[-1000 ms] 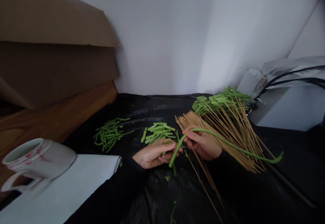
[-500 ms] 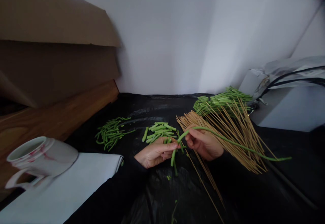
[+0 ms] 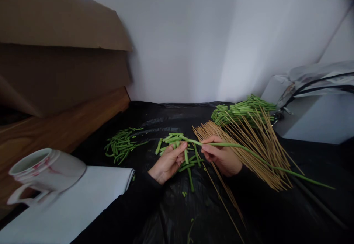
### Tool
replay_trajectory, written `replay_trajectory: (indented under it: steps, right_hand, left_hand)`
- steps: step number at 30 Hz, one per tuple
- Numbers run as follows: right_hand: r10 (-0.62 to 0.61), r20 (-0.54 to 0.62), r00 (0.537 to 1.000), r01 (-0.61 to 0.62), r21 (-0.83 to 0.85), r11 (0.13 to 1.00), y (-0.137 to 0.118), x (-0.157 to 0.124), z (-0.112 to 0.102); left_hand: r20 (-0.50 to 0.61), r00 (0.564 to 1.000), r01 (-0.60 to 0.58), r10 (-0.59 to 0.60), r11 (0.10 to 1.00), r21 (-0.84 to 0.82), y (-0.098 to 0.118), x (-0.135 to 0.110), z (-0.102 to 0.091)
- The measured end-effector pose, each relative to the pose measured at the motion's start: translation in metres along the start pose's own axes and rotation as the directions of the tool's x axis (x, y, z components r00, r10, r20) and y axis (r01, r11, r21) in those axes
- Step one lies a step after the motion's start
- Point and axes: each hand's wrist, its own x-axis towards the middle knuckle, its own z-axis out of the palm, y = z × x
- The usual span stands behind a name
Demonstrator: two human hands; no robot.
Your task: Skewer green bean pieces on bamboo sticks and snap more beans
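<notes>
Green and smooth, the long bean [image 3: 224, 145] runs through the grip of the right hand [image 3: 222, 160], pinched between thumb and fingers, one end pointing past the left thumb, the other bowing out to a thin tail far right. The left hand [image 3: 167, 164] is closed on at least one short piece [image 3: 186, 156]; whether it also touches the bean is unclear. Just below the grip, stubby sticklike bits [image 3: 190, 180] lie on wrinkled, shiny black plastic [image 3: 171, 218]. Right of the grip, under the bean, dry tan sticks [image 3: 272, 179] fan out, with a dense green stack [image 3: 240, 109] beyond. Left of the grip sit a curly green heap [image 3: 121, 146], a glazed, red-streaked mug [image 3: 52, 172] on flat white paper [image 3: 83, 196], and a brown cardboard box [image 3: 63, 23]
</notes>
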Motion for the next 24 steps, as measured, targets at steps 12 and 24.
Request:
replay_trajectory:
  steps: [12, 24]
  right_hand:
    - [0.005, 0.100, 0.995, 0.011, -0.160, 0.987, 0.003, -0.005, 0.005]
    - [0.138, 0.113, 0.984, -0.133, -0.053, 0.990, 0.003, -0.004, 0.004]
  left_hand:
    - [-0.121, 0.993, -0.011, -0.016, 0.976, -0.217, 0.023, 0.009, -0.012]
    - [0.241, 0.938, 0.187, -0.251, 0.947, 0.261, 0.007, -0.009, 0.001]
